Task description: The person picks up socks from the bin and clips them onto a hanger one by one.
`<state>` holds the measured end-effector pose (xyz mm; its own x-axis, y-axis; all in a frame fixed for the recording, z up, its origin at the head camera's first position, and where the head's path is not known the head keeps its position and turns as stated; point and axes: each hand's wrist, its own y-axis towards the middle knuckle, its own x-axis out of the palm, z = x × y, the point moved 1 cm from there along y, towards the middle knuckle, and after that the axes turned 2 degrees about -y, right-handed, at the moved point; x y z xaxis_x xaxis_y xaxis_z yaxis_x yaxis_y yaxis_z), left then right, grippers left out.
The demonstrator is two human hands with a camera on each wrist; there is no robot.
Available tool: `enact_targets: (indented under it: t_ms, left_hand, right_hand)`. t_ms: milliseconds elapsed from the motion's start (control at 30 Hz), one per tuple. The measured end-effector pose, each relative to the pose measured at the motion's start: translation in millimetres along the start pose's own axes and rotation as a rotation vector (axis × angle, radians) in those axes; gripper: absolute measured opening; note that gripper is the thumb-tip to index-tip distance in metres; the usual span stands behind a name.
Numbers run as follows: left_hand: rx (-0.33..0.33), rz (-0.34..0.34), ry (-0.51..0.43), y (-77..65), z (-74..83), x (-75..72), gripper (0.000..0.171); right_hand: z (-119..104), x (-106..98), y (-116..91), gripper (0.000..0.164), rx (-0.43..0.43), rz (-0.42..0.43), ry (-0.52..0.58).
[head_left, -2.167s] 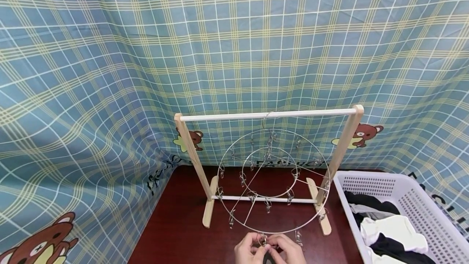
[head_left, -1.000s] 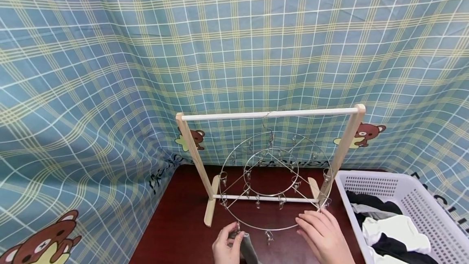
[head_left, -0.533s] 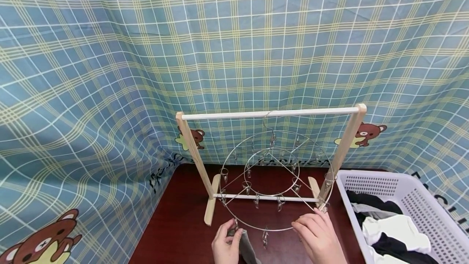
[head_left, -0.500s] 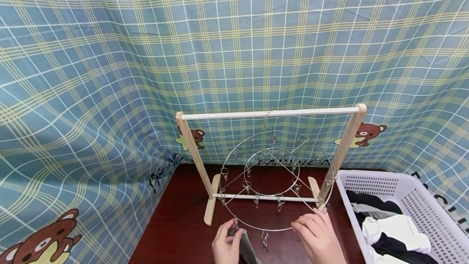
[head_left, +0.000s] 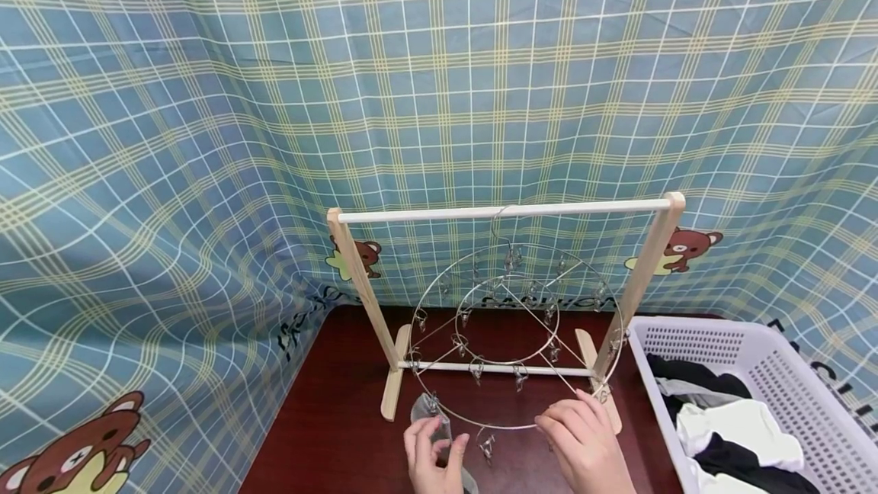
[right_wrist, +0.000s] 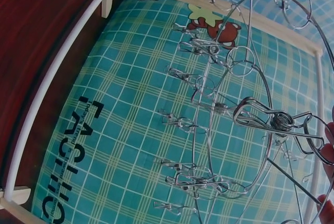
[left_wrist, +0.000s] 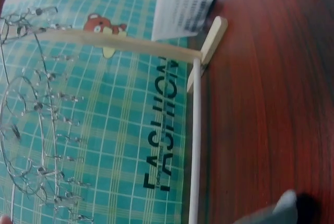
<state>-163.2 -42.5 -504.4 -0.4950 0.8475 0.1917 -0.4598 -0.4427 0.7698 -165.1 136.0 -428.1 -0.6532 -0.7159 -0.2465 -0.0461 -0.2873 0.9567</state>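
A round wire clip hanger with two rings and many metal clips hangs from a wooden stand. A grey sock hangs from a clip at the outer ring's front left; part of it also shows in the left wrist view. My left hand is just below that clip, in front of the sock, thumb spread away from the bent fingers. My right hand holds the outer ring at its front right. In the right wrist view, fingers meet the wire at the edge, with a metal clip close by.
The wooden stand has a white top bar and stands on a dark red table. At the right sits a white plastic basket with black, grey and white clothes. Checked cloth hangs behind and at the sides.
Both hands were together at the front; they moved apart, the right to the ring. My left hand has let go of the clip and dropped slightly; the sock now hangs from it.
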Motion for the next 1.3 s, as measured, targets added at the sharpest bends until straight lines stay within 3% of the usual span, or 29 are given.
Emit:
enact_targets:
  t_ms: [167, 300, 433, 600, 733, 900, 1100, 1300]
  left_hand:
    - [0.145, -0.183, -0.206, 3.0, 1.0, 4.5, 0.013]
    - [0.17, -0.311, -0.293, 0.1, -0.4, 8.1, 0.024]
    - [0.165, -0.373, -0.275, 0.2, 6.5, 11.8, 0.034]
    - [0.181, -0.374, -0.258, 4.3, 16.7, 14.0, 0.031]
    - [0.219, -0.359, -0.225, 3.8, 15.7, 12.8, 0.027]
    - [0.252, -0.392, -0.208, 4.3, 15.5, 11.8, 0.024]
    - [0.179, -0.429, -0.237, 9.5, 19.7, 10.2, 0.019]
    - [0.107, -0.379, -0.13, 14.2, 22.9, 5.1, 0.027]
  right_hand:
    - [-2.7, 2.3, 0.2, 0.032, 0.004, 0.0, -0.009]
    - [-4.7, 4.7, 0.9, 0.032, 0.003, -0.003, -0.013]
    - [-6.1, 6.7, 2.2, 0.032, -0.004, 0.009, -0.021]
    - [-7.4, 8.6, 2.8, 0.032, -0.013, 0.011, -0.02]
    - [-8.5, 8.5, 2.3, 0.032, -0.014, 0.006, -0.019]
    - [-8.5, 8.9, 1.4, 0.032, -0.007, 0.001, -0.02]
    - [-5.9, 8.2, 2.0, 0.032, -0.004, -0.008, -0.013]
    - [-0.1, 2.4, 0.5, 0.032, -0.008, -0.049, 0.033]
